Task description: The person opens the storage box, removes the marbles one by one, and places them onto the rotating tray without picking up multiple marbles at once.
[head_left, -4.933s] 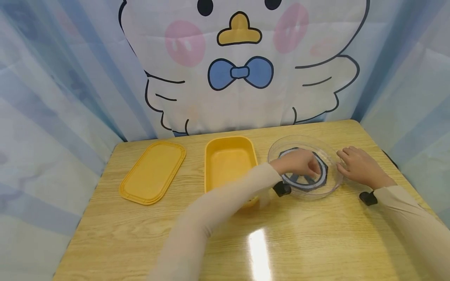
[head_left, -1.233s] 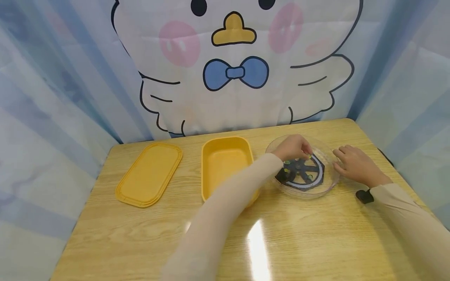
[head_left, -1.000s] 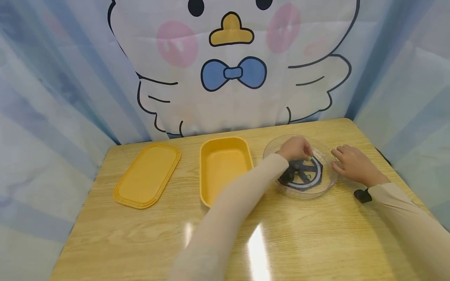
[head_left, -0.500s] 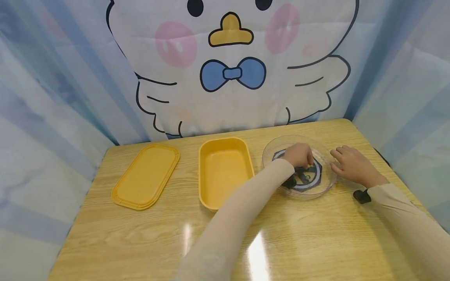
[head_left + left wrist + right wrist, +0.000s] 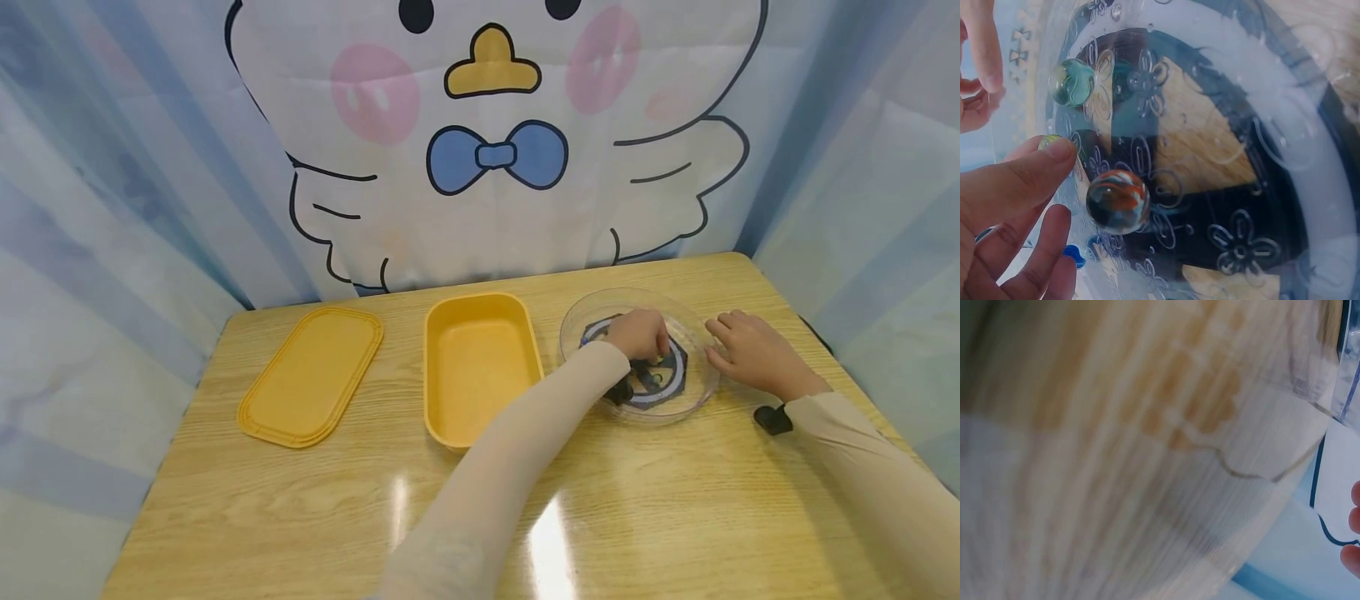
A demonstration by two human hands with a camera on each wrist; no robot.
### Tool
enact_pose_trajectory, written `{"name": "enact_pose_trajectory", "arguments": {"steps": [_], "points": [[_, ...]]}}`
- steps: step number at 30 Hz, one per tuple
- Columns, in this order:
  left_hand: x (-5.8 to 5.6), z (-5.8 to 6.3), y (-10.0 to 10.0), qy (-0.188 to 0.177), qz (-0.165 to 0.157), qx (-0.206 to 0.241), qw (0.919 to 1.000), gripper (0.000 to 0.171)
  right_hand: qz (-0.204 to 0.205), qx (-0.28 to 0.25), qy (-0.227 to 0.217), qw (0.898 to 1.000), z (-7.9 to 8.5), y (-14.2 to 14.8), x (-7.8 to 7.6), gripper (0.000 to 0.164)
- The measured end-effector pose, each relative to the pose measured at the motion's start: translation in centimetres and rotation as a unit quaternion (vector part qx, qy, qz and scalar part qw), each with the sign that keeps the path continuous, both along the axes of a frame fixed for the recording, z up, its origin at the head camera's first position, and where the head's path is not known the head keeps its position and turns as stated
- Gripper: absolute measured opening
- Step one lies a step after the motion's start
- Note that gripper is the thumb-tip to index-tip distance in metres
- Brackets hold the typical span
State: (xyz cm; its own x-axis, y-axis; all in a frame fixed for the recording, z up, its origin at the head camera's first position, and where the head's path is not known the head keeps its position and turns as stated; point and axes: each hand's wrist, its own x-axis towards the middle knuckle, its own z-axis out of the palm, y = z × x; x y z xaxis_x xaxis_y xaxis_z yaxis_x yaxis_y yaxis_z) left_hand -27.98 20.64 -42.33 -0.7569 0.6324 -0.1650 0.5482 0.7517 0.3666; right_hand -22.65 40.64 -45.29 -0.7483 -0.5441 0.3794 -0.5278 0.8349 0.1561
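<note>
A clear bowl (image 5: 693, 400) with embossed flowers stands at the table's right. In it my left hand (image 5: 640, 333) pinches a yellow-green marble (image 5: 1049, 142) between thumb and finger, near the bowl's floor. Beside those fingers, in the left wrist view, sit an orange-and-dark marble (image 5: 1117, 201), a green marble (image 5: 1072, 82) and a partly hidden blue marble (image 5: 1074, 255). My right hand (image 5: 759, 354) holds the bowl's right rim with curled fingers. Only its fingertips (image 5: 1354, 520) show at the edge of the right wrist view.
A dark, spoked octagonal piece with a pale ring (image 5: 678, 375) shows through the bowl's floor. Left of the bowl stands a yellow box (image 5: 431, 367), with a yellow lid (image 5: 311, 375) flat farther left. A printed curtain (image 5: 510, 225) hangs behind the table.
My left hand lifted the yellow-green marble near the bowl's far side, then came lower and nearer inside the bowl. The right hand keeps its place at the rim. The view has shifted slightly.
</note>
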Motion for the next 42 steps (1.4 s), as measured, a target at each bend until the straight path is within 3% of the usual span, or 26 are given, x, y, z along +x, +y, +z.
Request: {"name": "enact_pose_trajectory", "arguments": {"steps": [8,13,16,19,25,29,36,42], "points": [[-0.1,0.2,-0.3,-0.009,-0.002,-0.006,0.9999,0.019,0.005,0.000,0.001,1.000,0.2,-0.3,0.0,0.031],[-0.5,0.4,-0.8,-0.013,-0.023,-0.013,0.9996,0.018,0.008,0.000,0.004,1.000,0.1,-0.4,-0.1,0.030],[-0.7,1.3,-1.3,-0.015,-0.043,-0.004,0.9990,0.017,0.007,0.001,0.004,1.000,0.0,-0.4,0.0,0.029],[-0.6,3.1,-2.4,-0.018,-0.064,0.015,0.9977,0.019,0.004,0.001,0.000,1.000,0.0,-0.5,0.0,0.029],[0.1,7.3,-6.0,-0.024,-0.111,0.065,0.9914,0.020,0.003,-0.003,-0.002,1.000,0.0,-0.4,0.1,0.030],[0.7,8.8,-9.4,-0.024,-0.141,0.080,0.9864,0.018,0.006,-0.001,0.002,1.000,0.0,-0.3,0.0,0.030],[1.4,8.5,-16.0,-0.043,-0.195,0.076,0.9770,0.016,0.001,0.002,-0.003,1.000,0.2,-0.3,0.1,0.031],[2.0,6.9,-20.7,-0.043,-0.215,0.017,0.9755,0.018,0.001,0.007,-0.005,1.000,0.4,-0.4,0.1,0.031]]}}
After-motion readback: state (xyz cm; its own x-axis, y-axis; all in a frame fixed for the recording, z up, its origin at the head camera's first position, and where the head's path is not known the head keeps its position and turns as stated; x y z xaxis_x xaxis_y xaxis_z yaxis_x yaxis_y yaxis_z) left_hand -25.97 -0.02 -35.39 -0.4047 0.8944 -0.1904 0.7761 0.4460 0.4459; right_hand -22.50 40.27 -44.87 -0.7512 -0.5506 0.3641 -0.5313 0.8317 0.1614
